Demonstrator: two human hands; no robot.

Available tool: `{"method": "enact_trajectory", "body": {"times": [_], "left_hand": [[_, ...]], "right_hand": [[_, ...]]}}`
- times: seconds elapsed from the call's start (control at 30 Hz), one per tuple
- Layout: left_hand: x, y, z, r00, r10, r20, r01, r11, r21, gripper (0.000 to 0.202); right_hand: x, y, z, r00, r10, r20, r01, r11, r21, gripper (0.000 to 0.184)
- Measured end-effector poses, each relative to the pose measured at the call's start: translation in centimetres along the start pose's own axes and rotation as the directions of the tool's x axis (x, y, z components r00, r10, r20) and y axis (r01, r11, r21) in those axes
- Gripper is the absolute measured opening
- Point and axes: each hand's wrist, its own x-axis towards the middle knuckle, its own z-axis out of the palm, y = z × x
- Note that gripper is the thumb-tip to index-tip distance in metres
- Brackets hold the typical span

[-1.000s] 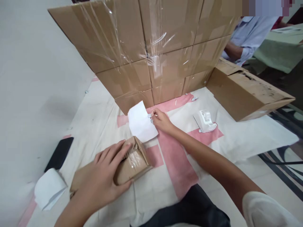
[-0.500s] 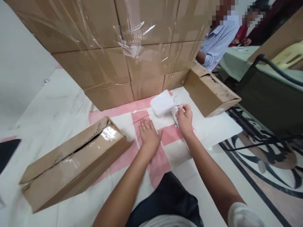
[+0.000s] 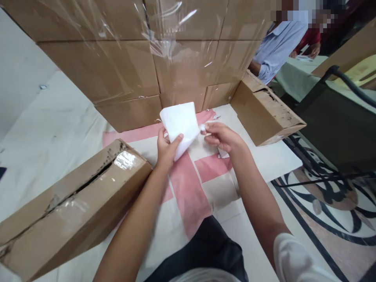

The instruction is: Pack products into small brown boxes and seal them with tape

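our left hand (image 3: 166, 147) now holds the white sheet (image 3: 179, 123) by its lower edge, thumb on the front and fingers behind, so the paper stands up in the air between our two hands, a little above the cloth. our right hand (image 3: 222, 136) is just beside the right edge of the sheet, fingers pinched narrow on something small and white at the paper's corner; we cannot tell if it is a peeled strip, a label or only the corner itself. this is a change: half a second ago the left hand lay flat and empty on the pink and white cloth (image 3: 188, 192) and only the right hand carried the paper, and a second ago the left hand was resting on the long cardboard box (image 3: 70, 207). so we judge that the box is released for the moment and the sheet has passed into a two-hand hold, which suggests some fine work on the paper, like peeling or separating. the long box now lies to our left on the cloth, apart from both hands, with its taped seam looking torn open. behind the sheet is the wall of stacked cartons (image 3: 141, 55) wrapped in clear film, and to the right lies another carton (image 3: 264, 113) on its side. further right, a person in a light blue sleeve (image 3: 276, 51) sits at a table.
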Motion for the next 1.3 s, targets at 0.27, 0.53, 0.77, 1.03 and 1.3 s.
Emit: {"method": "enact_trajectory", "body": {"times": [0.27,0.53,0.77,1.03,1.3], "left_hand": [[-0.3,-0.6,-1.1,0.935,0.213,-0.285,0.003,0.796,0.605,0.085],[-0.1,-2.0,-0.7,0.962,0.272,0.014,-0.266,0.928,0.262,0.020],[0.1,-2.1,-0.9,0.970,0.244,-0.021,-0.234,0.950,0.206,0.016],[-0.1,-2.3,-0.7,0.958,0.268,0.105,-0.288,0.906,0.311,0.013],[-0.1,-2.2,-0.8,0.942,0.251,0.221,-0.325,0.845,0.424,0.022]], "right_hand": [[3.4,4.0,2.5,0.932,-0.268,-0.245,0.245,0.962,-0.122,0.029],[3.6,7.2,5.9,0.990,-0.134,-0.049,0.130,0.989,-0.072,0.036],[3.2,7.3,5.5,0.980,-0.135,-0.145,0.100,0.968,-0.228,0.026],[3.3,6.8,5.2,0.975,-0.106,-0.193,0.085,0.990,-0.114,0.019],[2.8,6.6,5.1,0.931,-0.253,-0.262,0.124,0.896,-0.426,0.013]]}}
